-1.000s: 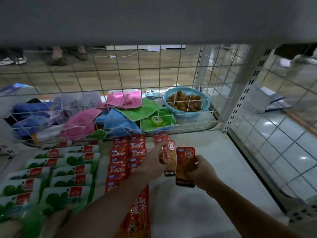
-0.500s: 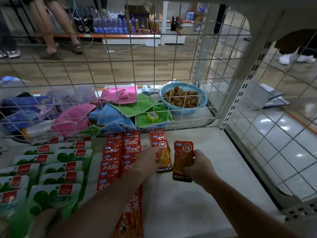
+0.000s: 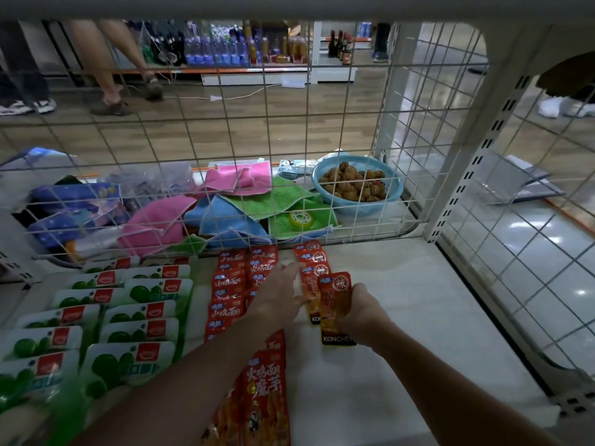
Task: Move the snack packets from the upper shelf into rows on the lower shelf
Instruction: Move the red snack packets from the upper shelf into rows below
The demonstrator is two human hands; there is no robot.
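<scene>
Left hand (image 3: 280, 294): reaches toward the wire mesh (image 3: 264, 123). Its fingers curl over the left edge of the second orange packet (image 3: 310, 294), and the thumb is hidden behind the hand.
Right hand (image 3: 362, 313): closed round the lower right side of the KONCHEW packet (image 3: 333, 300). It holds the packet on the near side of the mesh, overlapping the second orange packet.
Lower shelf (image 3: 402, 365): white board running from the foot of the mesh toward the camera. All the packets are on it or over it.
Upper shelf (image 3: 289, 6): only a grey edge shows above the mesh. Whatever lies on it is out of sight.
Green-and-white packets (image 3: 138, 331): two columns in front of the mesh's left part, at least five in each. The nearest ones are blurred and cut off by the frame.
Large red packets (image 3: 264, 391): apparently two, farthest from the mesh. The left forearm partly covers them and the bottom edge cuts them off, so what supports them cannot be told.
Small red packets (image 3: 227, 281): two overlapping columns starting at the foot of the mesh. About six tops show in the left column and three in the right before the left arm hides the rest.
Orange row (image 3: 309, 249): two tops lying at the foot of the mesh, overlapped by the second orange packet.
Blue basket (image 3: 331, 165): one, behind the mesh, holding brown lumps too small to identify.
Cloths (image 3: 161, 220): a pink, blue and green heap behind the mesh.
</scene>
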